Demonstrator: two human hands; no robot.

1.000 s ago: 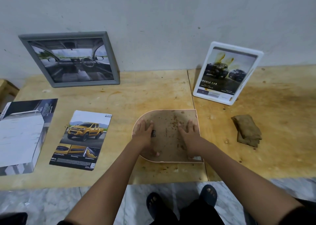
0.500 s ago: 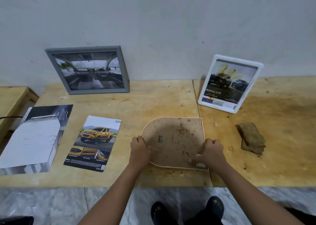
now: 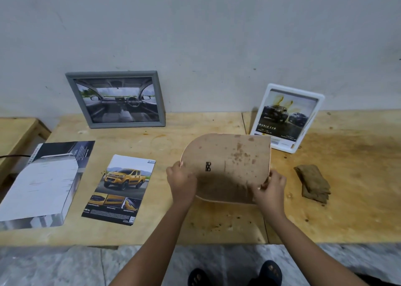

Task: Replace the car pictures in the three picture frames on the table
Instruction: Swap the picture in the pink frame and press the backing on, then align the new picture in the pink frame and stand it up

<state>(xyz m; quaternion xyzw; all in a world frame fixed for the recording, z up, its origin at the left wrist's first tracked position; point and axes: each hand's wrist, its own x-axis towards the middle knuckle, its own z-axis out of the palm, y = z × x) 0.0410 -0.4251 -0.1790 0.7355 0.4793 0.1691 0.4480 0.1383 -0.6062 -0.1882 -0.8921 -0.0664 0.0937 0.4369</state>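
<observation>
Arched frame [image 3: 230,164], flat a second ago, now tilted up off table [image 3: 347,198], back showing. Left hand [image 3: 182,183] and right hand [image 3: 270,188] each grip an edge. Likely being turned over.

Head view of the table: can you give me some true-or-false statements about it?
1. The left hand and right hand grip the arched frame with the brown board back. True.
2. The grey rectangular frame lies flat. False: it leans against the wall.
3. The white rectangular frame shows a yellow pickup. False: dark cars; the pickup is on the loose paper leaflet.
4. A folded brown cloth lies right of the arched frame. True.
</observation>
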